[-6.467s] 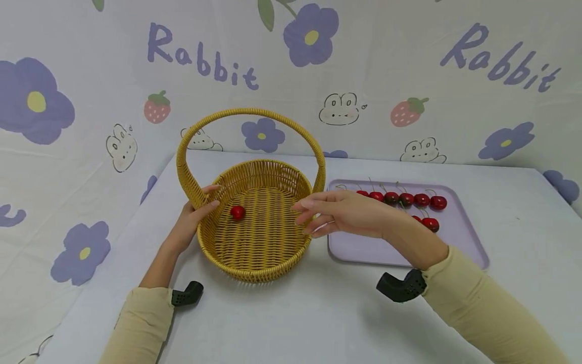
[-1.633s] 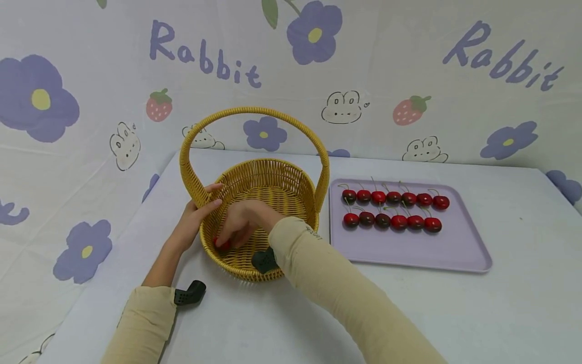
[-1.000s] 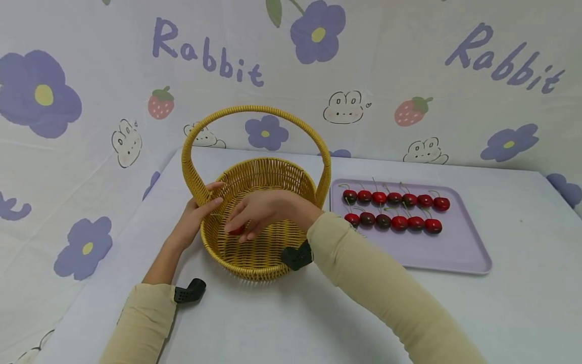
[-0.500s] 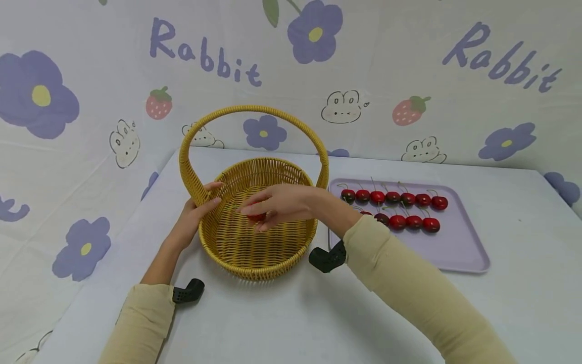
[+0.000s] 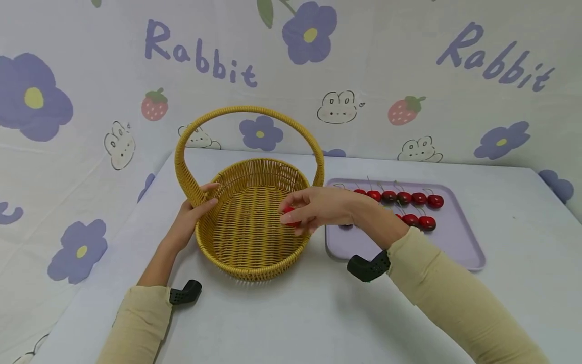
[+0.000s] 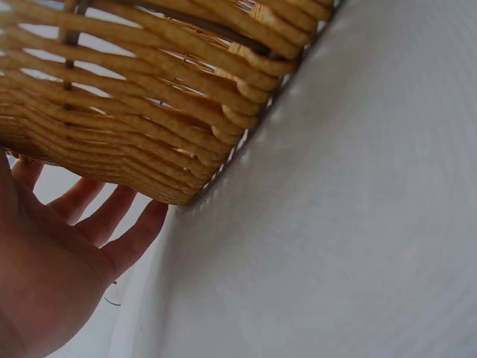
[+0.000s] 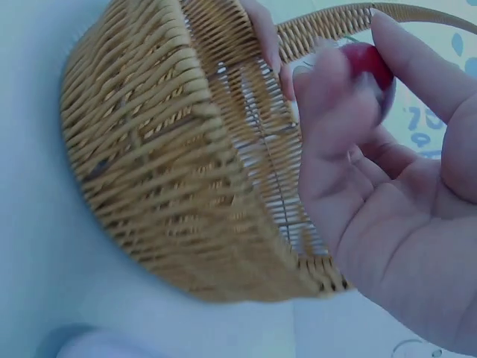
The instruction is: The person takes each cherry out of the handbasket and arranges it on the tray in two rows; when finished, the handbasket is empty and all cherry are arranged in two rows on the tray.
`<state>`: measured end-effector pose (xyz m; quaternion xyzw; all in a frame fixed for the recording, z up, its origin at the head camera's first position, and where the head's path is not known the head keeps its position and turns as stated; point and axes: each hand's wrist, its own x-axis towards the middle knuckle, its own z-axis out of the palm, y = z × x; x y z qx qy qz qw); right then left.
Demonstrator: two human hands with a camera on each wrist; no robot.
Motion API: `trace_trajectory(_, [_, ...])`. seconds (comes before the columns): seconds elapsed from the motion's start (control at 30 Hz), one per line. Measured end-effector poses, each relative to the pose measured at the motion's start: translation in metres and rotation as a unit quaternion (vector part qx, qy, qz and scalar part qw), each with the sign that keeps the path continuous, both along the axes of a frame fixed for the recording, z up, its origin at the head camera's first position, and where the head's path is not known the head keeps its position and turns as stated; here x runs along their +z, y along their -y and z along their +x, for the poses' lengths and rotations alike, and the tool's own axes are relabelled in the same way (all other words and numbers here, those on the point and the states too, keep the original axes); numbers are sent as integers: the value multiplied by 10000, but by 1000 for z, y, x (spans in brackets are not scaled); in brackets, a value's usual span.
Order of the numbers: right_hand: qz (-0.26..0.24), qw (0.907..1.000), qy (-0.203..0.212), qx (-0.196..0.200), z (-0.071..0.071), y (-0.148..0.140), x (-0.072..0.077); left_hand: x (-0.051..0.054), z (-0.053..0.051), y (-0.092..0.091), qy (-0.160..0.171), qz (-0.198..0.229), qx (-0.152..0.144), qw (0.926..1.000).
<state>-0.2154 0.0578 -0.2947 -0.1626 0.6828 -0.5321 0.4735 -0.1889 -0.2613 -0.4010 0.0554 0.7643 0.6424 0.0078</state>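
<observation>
A round yellow wicker basket [image 5: 247, 275] with a tall arched handle stands left of centre on the table. My left hand [image 5: 186, 222] grips its left side at the foot of the handle; in the left wrist view, the fingers of the left hand [image 6: 67, 261] reach against the outer wicker wall. Above the basket's right rim, my right hand [image 5: 325, 207] pinches a red cherry [image 5: 291, 217] between thumb and fingers. The right wrist view also shows this cherry [image 7: 369, 67] at the fingertips, partly covered by a blurred finger. Only bare woven bottom shows inside the basket.
Right of the basket lies a light purple tray [image 5: 470, 242] holding two rows of cherries [image 5: 418, 198], partly hidden behind my right hand and forearm. Black wrist-worn devices [image 5: 186, 292] sit at both cuffs. A printed cloth [image 5: 273, 55] hangs behind the white table.
The cherry that lay on the basket's bottom is now in my right hand. That hand has lifted it rightwards, from the basket's left part to its right rim. My left hand keeps its place.
</observation>
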Motion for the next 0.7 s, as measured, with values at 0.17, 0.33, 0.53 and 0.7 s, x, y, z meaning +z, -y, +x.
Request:
trace_trajectory(0.17, [-49,9999,-82,-122,6,-22,-1,2,1,0,22,31,-4,10000])
trace_trajectory(0.33, [-96,9991,22,-416,12,-46,0,3,0,0,33,79,17,10000])
trace_trajectory(0.53, [-207,9980,21,-600,18,-74,-3,2,1,1,65,71,27,9999])
trace_trajectory(0.7, [173,9962,-686,-510,20,-100,-13,2,2,0,64,73,0,10000])
